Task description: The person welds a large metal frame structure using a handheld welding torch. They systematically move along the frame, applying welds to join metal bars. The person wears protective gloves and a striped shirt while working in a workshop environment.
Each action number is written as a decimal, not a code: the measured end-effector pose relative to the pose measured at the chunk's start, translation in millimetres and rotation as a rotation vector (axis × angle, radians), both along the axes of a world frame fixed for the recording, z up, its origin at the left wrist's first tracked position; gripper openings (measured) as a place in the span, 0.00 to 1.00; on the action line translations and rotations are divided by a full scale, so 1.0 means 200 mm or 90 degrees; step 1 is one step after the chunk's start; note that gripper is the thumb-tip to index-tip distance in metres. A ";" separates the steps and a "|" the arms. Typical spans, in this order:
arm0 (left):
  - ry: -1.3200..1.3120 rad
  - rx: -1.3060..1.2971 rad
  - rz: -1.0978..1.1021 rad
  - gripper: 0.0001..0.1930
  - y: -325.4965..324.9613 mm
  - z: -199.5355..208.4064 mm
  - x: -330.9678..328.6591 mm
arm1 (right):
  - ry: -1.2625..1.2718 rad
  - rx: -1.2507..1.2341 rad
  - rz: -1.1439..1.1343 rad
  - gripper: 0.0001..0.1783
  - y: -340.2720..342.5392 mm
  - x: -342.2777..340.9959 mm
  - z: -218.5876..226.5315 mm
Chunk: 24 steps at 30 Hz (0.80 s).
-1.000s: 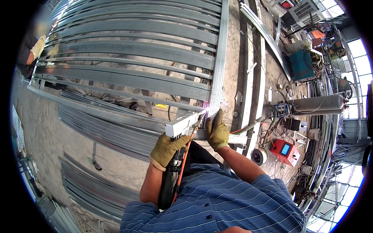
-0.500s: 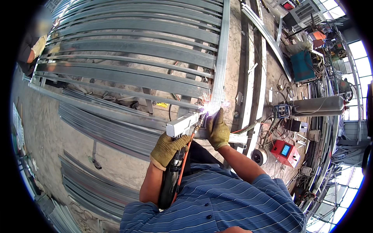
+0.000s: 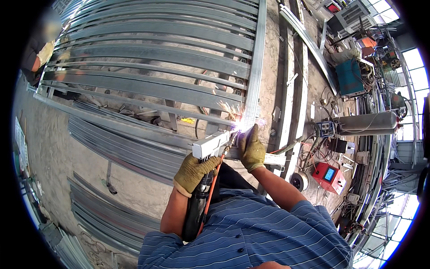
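My left hand [image 3: 193, 174], in a worn olive glove, is wrapped round a welding torch [image 3: 195, 213]. The torch has a black body, a pale grey box-shaped part [image 3: 208, 144] and an orange hose [image 3: 210, 197] alongside. Its tip meets a galvanized steel frame [image 3: 254, 80] at a corner, where a bright arc [image 3: 240, 127] throws sparks and hides the joint. Just right of the arc, my gloved right hand [image 3: 252, 150] lies against the frame's end, thumb and forefinger apart and pointing forward. Whether it presses on the metal is hard to see.
Steel slats [image 3: 156, 56] span the frame ahead. Loose metal profiles [image 3: 116, 139] lie at left. On the right are a red machine with a screen [image 3: 329, 176], a grey gas cylinder [image 3: 367, 123], a teal machine [image 3: 349, 77] and cables. Another person's gloved hand [image 3: 45, 53] is at far left.
The arc keeps burning, and its sparks now fan out wider toward the upper left. Both hands and the torch stay almost where they were.
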<state>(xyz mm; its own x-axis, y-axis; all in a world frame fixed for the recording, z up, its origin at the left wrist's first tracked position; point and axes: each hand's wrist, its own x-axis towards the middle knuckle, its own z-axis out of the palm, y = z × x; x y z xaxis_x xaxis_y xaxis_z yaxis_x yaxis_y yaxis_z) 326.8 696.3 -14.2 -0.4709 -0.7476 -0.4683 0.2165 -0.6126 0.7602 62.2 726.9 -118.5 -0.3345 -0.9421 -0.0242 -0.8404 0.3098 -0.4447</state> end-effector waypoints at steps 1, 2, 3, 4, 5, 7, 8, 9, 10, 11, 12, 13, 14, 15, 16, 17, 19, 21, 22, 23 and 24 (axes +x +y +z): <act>-0.003 -0.001 -0.006 0.18 0.00 -0.01 0.00 | -0.002 0.024 -0.002 0.48 0.00 0.00 0.00; -0.005 -0.002 -0.011 0.18 0.00 -0.01 0.01 | -0.004 0.048 -0.004 0.49 0.00 -0.01 -0.01; -0.004 -0.003 -0.008 0.18 0.01 -0.01 0.01 | -0.006 0.073 -0.006 0.51 0.00 -0.02 -0.01; -0.003 -0.003 -0.004 0.18 0.01 0.00 0.00 | -0.004 0.070 -0.002 0.51 0.00 -0.02 -0.02; -0.002 -0.003 0.000 0.18 0.01 0.01 0.00 | -0.001 0.067 0.003 0.51 0.01 -0.03 -0.03; -0.012 -0.004 -0.015 0.18 0.02 -0.03 0.01 | 0.008 0.056 0.013 0.51 0.02 -0.03 -0.05; -0.017 -0.004 -0.023 0.18 0.03 -0.04 0.02 | 0.014 0.049 0.018 0.51 0.02 -0.04 -0.06; -0.063 -0.051 -0.044 0.18 0.04 -0.05 0.02 | 0.020 0.041 0.023 0.51 0.02 -0.04 -0.07; -0.110 -0.099 -0.062 0.18 0.04 -0.04 0.02 | 0.015 0.048 0.014 0.50 0.02 -0.03 -0.06; -0.154 -0.147 -0.084 0.18 0.03 0.00 -0.01 | 0.012 0.054 0.001 0.50 0.01 -0.03 -0.04; -0.174 -0.164 -0.045 0.17 0.06 0.09 -0.01 | 0.010 0.060 -0.012 0.50 0.00 -0.02 -0.02; -0.128 -0.149 -0.016 0.17 0.06 0.14 0.01 | 0.007 0.041 -0.010 0.48 -0.02 -0.02 0.00; -0.087 -0.123 0.012 0.18 0.07 0.16 0.05 | 0.000 0.033 -0.008 0.47 -0.02 -0.01 0.01; -0.046 -0.098 0.041 0.18 0.08 0.20 0.09 | -0.007 0.025 -0.005 0.46 -0.01 0.00 0.03; -0.043 -0.099 0.046 0.19 0.06 0.25 0.13 | -0.014 0.018 -0.012 0.46 -0.01 0.01 0.05; -0.058 -0.102 0.079 0.20 0.06 0.28 0.16 | -0.011 0.024 -0.014 0.47 -0.01 0.01 0.05; -0.049 -0.108 0.171 0.21 0.06 0.31 0.20 | -0.005 0.036 -0.018 0.48 -0.01 0.01 0.04; -0.073 -0.080 0.192 0.23 0.05 0.32 0.24 | -0.003 0.023 -0.017 0.47 -0.01 0.01 0.05; -0.088 -0.071 0.200 0.22 0.05 0.31 0.26 | -0.004 0.018 -0.013 0.46 -0.01 0.02 0.05; -0.102 -0.061 0.207 0.21 0.05 0.30 0.27 | -0.012 0.039 -0.020 0.47 -0.02 0.02 0.06; -0.116 -0.060 0.204 0.20 0.06 0.30 0.28 | -0.021 0.060 -0.027 0.47 -0.03 0.02 0.08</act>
